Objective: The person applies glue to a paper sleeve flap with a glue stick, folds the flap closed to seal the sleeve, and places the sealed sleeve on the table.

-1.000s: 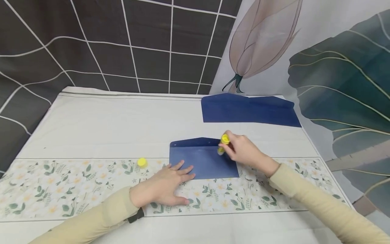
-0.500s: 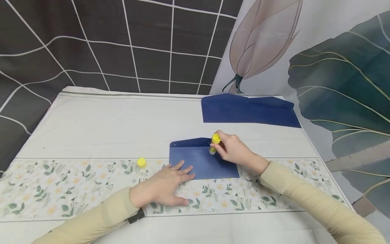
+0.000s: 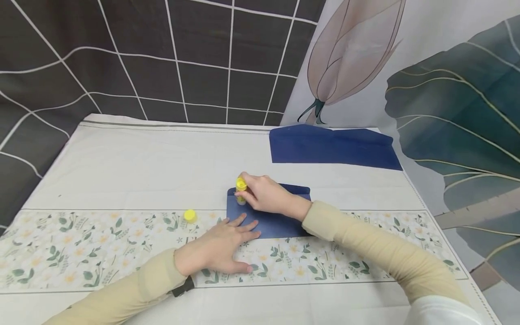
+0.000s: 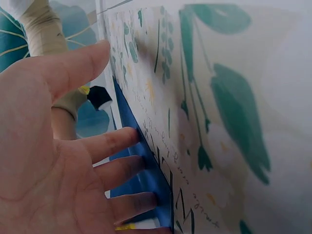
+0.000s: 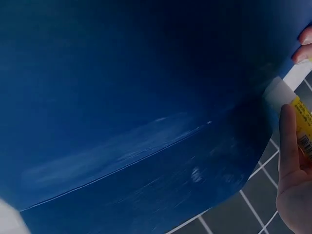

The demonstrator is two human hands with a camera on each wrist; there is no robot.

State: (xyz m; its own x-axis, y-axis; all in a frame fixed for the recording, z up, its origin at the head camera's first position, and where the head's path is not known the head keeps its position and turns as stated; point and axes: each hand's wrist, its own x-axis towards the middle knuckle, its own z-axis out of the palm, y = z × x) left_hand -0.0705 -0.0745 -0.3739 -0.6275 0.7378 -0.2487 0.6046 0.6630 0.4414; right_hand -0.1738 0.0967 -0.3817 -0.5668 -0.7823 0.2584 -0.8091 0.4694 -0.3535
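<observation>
A blue envelope [image 3: 268, 223] lies on the table with its darker flap [image 3: 298, 188] unfolded toward the back. My right hand [image 3: 266, 194] grips a yellow glue stick [image 3: 241, 189], its white tip down at the envelope's upper left, near the flap crease. In the right wrist view, a pale glue streak [image 5: 112, 148] runs along the crease, and the glue stick [image 5: 303, 122] shows beside my fingers. My left hand [image 3: 223, 246] lies flat with fingers spread, fingertips on the envelope's lower left edge. In the left wrist view, these fingers [image 4: 119, 170] reach onto the blue paper.
A yellow cap [image 3: 189, 216] stands on the floral band of the white tablecloth [image 3: 162, 167], left of the envelope. At the back right lie more dark blue envelopes [image 3: 335, 146], side by side. Behind the table hangs a dark grid-patterned curtain [image 3: 203, 85].
My right hand has moved left along the envelope with the glue stick, from its right end to its upper left corner. My left hand has stayed in place.
</observation>
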